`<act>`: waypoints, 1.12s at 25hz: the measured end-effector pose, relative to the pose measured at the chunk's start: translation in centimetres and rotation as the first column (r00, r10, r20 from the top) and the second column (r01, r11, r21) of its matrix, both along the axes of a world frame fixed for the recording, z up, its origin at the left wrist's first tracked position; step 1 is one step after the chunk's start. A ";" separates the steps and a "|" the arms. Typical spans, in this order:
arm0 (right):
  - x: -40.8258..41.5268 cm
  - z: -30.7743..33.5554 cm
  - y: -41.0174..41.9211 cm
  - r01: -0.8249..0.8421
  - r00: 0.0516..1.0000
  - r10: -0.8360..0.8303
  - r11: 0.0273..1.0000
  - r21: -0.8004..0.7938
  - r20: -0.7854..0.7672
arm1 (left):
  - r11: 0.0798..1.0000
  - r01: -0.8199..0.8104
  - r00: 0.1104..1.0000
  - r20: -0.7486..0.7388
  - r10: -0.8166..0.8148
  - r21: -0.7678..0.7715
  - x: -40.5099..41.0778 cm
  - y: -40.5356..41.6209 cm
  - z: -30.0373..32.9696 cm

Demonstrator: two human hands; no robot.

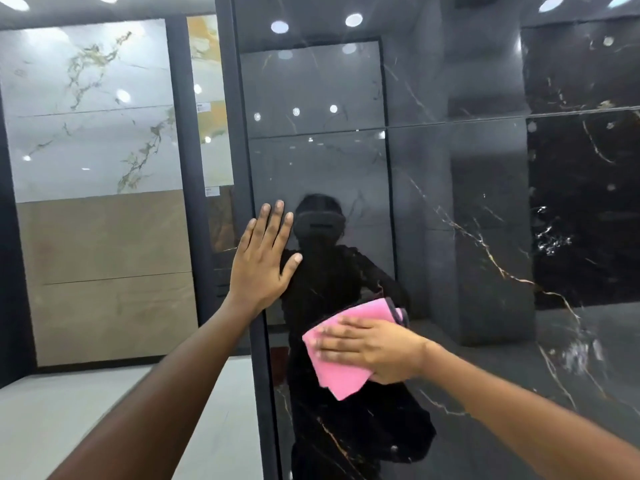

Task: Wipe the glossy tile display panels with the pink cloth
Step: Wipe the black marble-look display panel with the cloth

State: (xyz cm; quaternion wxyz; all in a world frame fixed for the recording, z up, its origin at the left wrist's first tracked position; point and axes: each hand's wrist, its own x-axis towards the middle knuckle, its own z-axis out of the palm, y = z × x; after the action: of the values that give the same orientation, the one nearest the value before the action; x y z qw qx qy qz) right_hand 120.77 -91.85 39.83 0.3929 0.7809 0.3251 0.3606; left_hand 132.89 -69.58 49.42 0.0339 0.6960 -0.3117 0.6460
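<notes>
Right hand flat, fingers straight, pressing one pink cloth on black glossy tile panel, left hand open-palmed at panel's dark frame edge.

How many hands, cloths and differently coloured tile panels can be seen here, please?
Hands: 2, left hand flat on the black panel's edge, right hand pressing the cloth
Pink cloth: 1
Black gold-veined panel: 1
White gold-veined panel: 1
Beige panel: 1
Total: 6
</notes>
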 end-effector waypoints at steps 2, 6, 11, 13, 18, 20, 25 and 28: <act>-0.1 3.7 -1.9 -0.055 0.985 0.031 0.989 0.138 0.170 | 1.000 0.006 1.000 -0.005 -0.006 -0.007 0.0 -0.1 -0.2; 0.6 11.8 -1.8 -0.356 0.857 -0.179 0.473 0.806 0.483 | 0.999 0.037 0.999 -0.021 -0.038 -0.024 -0.1 0.0 -0.4; 2.3 -4.1 5.7 -0.010 0.997 -0.001 0.988 0.151 0.071 | 0.998 0.057 0.998 -0.019 -0.057 -0.007 -0.3 0.4 -0.1; 1.1 -4.9 3.6 -0.003 1.000 -0.001 0.992 -0.126 -0.031 | 0.999 0.033 0.999 -0.021 -0.033 -0.006 -0.3 0.2 -0.6; 1.6 4.2 3.0 -0.243 0.908 -0.103 0.661 0.710 0.406 | 0.999 0.054 0.999 -0.011 -0.054 0.001 -0.3 0.5 -0.6; 3.3 -0.1 6.1 -0.191 0.941 -0.041 0.756 0.626 0.337 | 0.997 0.077 0.997 -0.033 -0.077 0.001 -0.6 0.6 -0.4; 1.1 -7.5 5.1 -0.065 0.982 0.054 0.996 -0.057 -0.182 | 0.999 0.029 0.998 -0.061 -0.027 0.026 -0.6 0.7 -0.7; 0.6 1.6 0.6 -0.171 0.968 0.078 0.900 0.401 0.239 | 0.999 0.038 0.998 -0.055 -0.037 0.021 -0.5 0.6 -0.8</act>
State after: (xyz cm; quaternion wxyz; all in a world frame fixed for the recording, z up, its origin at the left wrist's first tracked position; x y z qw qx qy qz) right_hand 121.34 -91.22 41.43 0.2258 0.7802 0.2449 0.5295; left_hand 132.35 -69.00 48.66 0.0470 0.7076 -0.3307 0.6226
